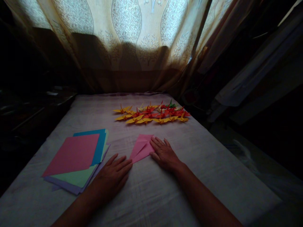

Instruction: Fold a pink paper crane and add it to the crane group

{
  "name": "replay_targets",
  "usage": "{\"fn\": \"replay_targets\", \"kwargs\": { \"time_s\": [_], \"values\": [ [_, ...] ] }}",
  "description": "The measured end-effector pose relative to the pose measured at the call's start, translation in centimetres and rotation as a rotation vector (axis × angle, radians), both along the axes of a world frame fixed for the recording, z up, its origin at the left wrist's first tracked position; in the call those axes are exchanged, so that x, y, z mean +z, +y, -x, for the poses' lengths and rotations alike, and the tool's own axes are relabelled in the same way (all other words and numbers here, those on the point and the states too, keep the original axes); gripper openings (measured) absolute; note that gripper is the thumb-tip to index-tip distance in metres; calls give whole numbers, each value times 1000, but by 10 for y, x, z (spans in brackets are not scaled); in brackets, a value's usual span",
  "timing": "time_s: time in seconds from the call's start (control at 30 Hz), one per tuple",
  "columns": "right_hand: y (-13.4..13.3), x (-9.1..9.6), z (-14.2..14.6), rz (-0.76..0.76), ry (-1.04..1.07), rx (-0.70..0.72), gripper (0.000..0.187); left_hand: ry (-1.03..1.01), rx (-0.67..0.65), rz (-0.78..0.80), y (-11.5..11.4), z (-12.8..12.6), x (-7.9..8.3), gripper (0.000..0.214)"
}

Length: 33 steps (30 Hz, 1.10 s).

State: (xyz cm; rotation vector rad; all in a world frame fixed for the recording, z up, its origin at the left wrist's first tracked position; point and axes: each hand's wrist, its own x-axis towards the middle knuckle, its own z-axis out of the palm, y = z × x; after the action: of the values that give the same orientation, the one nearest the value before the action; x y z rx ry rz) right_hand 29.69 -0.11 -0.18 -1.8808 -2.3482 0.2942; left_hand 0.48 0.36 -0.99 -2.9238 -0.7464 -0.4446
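A pink sheet of paper point(141, 147), partly folded into a kite-like shape, lies on the cloth-covered table point(213, 164). My right hand point(163, 153) lies flat with its fingers stretched out, the fingertips pressing on the sheet's right edge. My left hand point(113, 175) rests flat on the cloth, fingers apart, its fingertips at the paper's lower tip. Neither hand holds anything.
A stack of coloured paper squares point(77, 157), pink on top with blue, green and lilac below, lies at the left. Several folded paper cranes point(152, 114), yellow, orange, red and green, sit in rows at the far side. A patterned curtain point(132, 41) hangs behind.
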Motion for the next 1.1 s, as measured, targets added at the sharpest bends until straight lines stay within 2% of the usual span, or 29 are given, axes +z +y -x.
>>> {"fn": "replay_targets", "kwargs": {
  "time_s": [0.2,0.47,0.63,0.87,1.1],
  "values": [
    [-4,-1,2,-96,38,-80,53,-31,7,10,-1,1,0,37],
    [-4,-11,-5,-332,196,-54,30,-30,-11,26,-1,2,0,38],
    [-5,-10,1,-395,278,-35,38,-19,-9,12,-1,3,-2,38],
    [-6,-11,7,-402,264,-85,47,-24,-35,29,-2,-1,2,36],
    [-9,-5,14,-387,176,73,54,-42,-144,51,-3,-3,4,36]
  ]
}}
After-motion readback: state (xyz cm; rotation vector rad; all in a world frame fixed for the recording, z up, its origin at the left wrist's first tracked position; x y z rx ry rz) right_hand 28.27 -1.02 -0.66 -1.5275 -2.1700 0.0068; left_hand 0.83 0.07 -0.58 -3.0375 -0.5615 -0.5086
